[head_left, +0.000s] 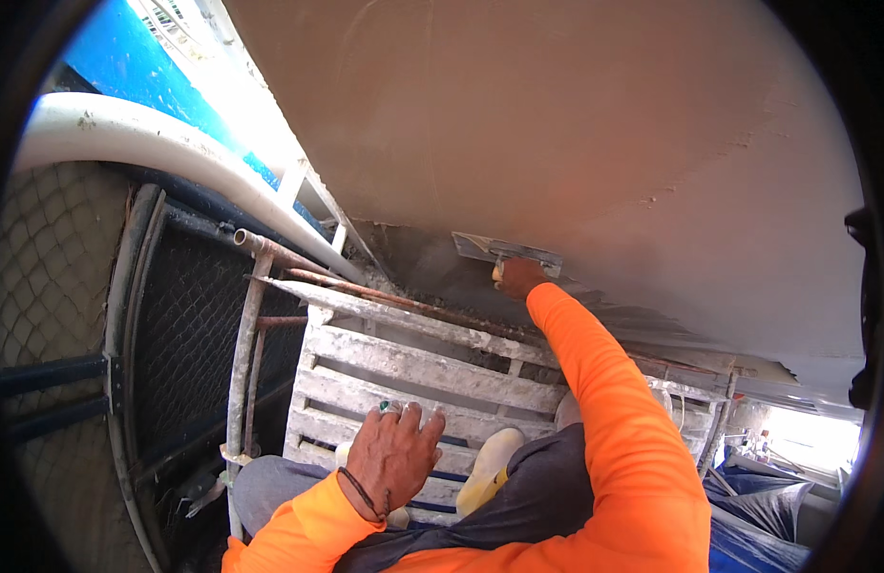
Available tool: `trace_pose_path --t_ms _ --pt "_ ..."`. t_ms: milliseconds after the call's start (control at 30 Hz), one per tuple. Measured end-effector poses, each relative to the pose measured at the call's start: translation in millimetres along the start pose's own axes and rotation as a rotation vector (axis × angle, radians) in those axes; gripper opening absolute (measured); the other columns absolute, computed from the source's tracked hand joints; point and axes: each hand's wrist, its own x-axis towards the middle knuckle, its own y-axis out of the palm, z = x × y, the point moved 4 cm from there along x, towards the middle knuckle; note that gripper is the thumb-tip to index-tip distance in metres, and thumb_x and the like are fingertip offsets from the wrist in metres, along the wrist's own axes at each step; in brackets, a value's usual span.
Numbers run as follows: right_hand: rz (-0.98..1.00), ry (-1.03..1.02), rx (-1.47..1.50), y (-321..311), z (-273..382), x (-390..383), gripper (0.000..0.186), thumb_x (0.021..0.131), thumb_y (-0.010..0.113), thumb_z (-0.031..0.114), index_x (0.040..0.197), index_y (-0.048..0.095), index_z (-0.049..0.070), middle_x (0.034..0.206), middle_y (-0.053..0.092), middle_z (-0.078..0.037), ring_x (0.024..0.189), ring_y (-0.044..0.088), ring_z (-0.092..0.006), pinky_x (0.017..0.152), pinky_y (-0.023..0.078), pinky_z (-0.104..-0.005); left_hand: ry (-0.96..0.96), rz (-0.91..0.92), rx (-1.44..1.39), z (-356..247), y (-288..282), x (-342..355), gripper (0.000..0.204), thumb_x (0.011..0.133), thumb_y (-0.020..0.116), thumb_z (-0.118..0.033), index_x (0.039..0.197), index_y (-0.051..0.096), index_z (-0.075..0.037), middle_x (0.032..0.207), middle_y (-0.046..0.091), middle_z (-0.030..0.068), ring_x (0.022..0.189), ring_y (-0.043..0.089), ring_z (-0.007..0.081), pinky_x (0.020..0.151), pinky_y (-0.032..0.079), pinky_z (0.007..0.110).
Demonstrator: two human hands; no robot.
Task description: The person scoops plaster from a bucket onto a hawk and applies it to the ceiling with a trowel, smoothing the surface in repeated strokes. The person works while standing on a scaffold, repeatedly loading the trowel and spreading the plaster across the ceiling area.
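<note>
My right hand (523, 277) is closed round the handle of a plastering trowel (473, 246). The long flat blade lies against the lower part of a plastered wall (518, 124), where smooth coating meets a darker, rougher strip. My left hand (389, 456) hangs above the slats, between my legs, with its fingers apart and nothing in them. It wears a green-stoned ring and a dark cord at the wrist. Orange sleeves cover both arms.
I am on a slatted, plaster-splashed wooden platform (413, 392) in a rusty pipe scaffold frame (243, 349). Chain-link mesh panels (213, 296) and a thick white curved pipe (165, 134) stand left. Blue sheeting (762, 506) lies below on the right.
</note>
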Motion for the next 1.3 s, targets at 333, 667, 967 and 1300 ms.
trace_pose_path --t_ms 333,667,967,1300 --pt "-0.221 -0.167 -0.053 32 33 -5 0.049 0.096 0.063 0.029 0.138 0.054 0.006 0.107 0.073 -0.021 0.099 0.073 -0.0376 0.082 0.059 -0.0511 -0.002 0.088 -0.02 0 2 16 0.052 0.093 0.071 -0.027 0.138 0.059 -0.005 0.122 0.065 0.02 0.11 0.065 0.0355 0.09 0.049 0.047" --pt "-0.26 -0.13 0.073 -1 116 63 0.041 0.094 0.06 0.011 0.135 0.056 0.007 0.108 0.073 -0.023 0.095 0.075 -0.0382 0.082 0.061 -0.0491 -0.045 -0.013 0.016 9 -6 7 0.047 0.095 0.065 -0.023 0.137 0.06 -0.004 0.115 0.067 0.0169 0.1 0.067 0.0305 0.086 0.048 0.044" --pt "-0.233 -0.13 0.231 -54 131 49 0.062 0.097 0.065 0.032 0.151 0.046 0.008 0.117 0.072 -0.024 0.104 0.07 -0.0437 0.091 0.056 -0.0548 -0.02 0.003 -0.003 8 -8 4 0.052 0.093 0.07 -0.028 0.138 0.059 -0.005 0.118 0.065 0.0196 0.108 0.065 0.0363 0.088 0.049 0.047" --pt "-0.526 -0.222 0.43 -145 144 -12 0.06 0.097 0.066 0.038 0.147 0.051 0.008 0.111 0.073 -0.024 0.104 0.07 -0.0455 0.092 0.054 -0.0561 0.034 -0.016 -0.006 1 -10 -10 0.051 0.095 0.067 -0.029 0.139 0.058 -0.005 0.118 0.065 0.0199 0.109 0.065 0.0379 0.09 0.049 0.049"
